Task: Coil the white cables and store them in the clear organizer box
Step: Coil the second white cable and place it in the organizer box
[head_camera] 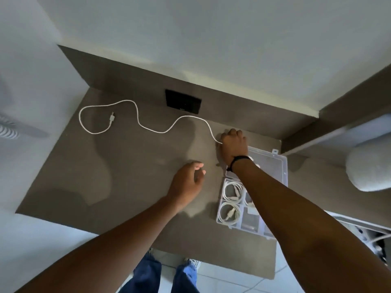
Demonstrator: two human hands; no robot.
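Uncoiled white cable (148,129); open organizer box (283,166)

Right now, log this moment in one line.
right hand: shut on white cable | left hand: open | organizer box: two coils stored

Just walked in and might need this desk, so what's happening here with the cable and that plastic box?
A person is tidying white cables into a clear organizer box on the brown desk. The right hand is closed on one end of a long white cable that lies uncoiled across the desk, its plug at the far left. The left hand hovers open beside it, holding nothing. Two coiled cables already sit in the box's compartments.
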